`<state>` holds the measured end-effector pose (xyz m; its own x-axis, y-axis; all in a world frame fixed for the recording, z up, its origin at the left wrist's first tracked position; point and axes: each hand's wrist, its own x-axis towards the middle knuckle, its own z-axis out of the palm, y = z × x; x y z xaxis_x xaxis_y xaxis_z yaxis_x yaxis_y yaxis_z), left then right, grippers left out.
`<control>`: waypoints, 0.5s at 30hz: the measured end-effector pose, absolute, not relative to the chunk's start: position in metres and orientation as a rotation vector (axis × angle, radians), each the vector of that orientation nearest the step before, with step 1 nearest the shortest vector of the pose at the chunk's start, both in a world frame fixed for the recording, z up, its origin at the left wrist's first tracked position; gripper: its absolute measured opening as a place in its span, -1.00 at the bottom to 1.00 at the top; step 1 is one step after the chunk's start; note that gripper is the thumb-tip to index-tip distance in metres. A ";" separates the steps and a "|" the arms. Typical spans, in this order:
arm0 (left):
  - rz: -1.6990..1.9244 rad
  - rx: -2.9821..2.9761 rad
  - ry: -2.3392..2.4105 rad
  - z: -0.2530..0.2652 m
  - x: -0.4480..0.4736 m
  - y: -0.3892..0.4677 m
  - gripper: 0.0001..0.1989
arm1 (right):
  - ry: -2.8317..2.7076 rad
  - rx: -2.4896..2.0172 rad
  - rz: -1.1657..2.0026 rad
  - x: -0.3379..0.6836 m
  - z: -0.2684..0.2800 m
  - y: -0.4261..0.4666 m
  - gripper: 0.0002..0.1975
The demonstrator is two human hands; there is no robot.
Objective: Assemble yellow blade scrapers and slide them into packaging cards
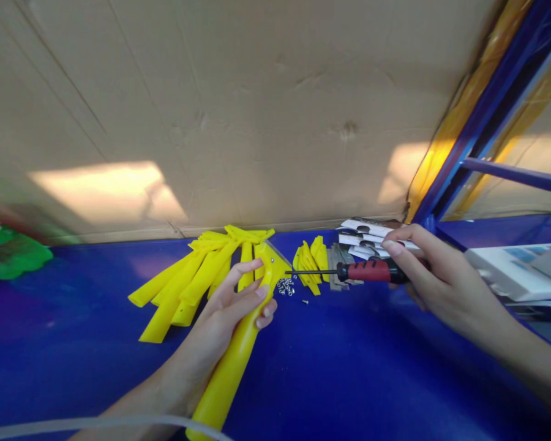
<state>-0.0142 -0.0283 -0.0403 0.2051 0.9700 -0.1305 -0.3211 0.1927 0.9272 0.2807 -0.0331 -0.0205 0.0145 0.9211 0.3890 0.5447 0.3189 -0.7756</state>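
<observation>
My left hand (232,303) is wrapped round a yellow plastic scraper (239,358), its long handle slanting down toward me and its flared head up. A small screw shows in the head, and a thin blade edge runs along its far side. In my right hand (434,275) is a screwdriver (367,271) with a red and black grip, held level. Its shaft points left, and the tip is close to the scraper's head; whether they touch I cannot tell. Just beyond lie a small heap of screws (285,286) and one loose screw (305,301).
Several yellow scraper handles (188,275) are piled on the blue table (330,367) at left. Small yellow pieces (310,263), grey flat strips (337,266) and white packets (362,236) lie behind the screwdriver. Cardboard (257,122) stands behind. A white box (518,269) sits at right.
</observation>
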 end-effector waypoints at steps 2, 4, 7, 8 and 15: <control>1.123 0.933 0.910 -0.038 -0.014 -0.029 -0.47 | -1.662 -1.377 0.508 0.281 -0.023 -0.032 -0.72; 1.139 0.945 0.917 -0.035 -0.014 -0.029 -0.45 | -1.674 -1.302 0.604 0.282 -0.022 -0.032 -0.75; 1.146 0.969 0.945 -0.031 -0.015 -0.030 -0.39 | -1.702 -1.179 0.704 0.283 -0.017 -0.035 -0.63; 1.142 0.977 0.954 -0.030 -0.015 -0.030 -0.39 | -1.712 -1.169 0.711 0.283 -0.016 -0.035 -0.62; 1.108 0.963 0.900 -0.038 -0.011 -0.031 -0.45 | -1.673 -1.358 0.552 0.285 -0.021 -0.030 -0.67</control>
<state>-0.0112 -0.0306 -0.0378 0.2090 0.9725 -0.1027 -0.3002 0.1638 0.9397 0.2848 -0.0299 -0.0210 -0.0085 0.9356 0.3531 0.5414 0.3012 -0.7850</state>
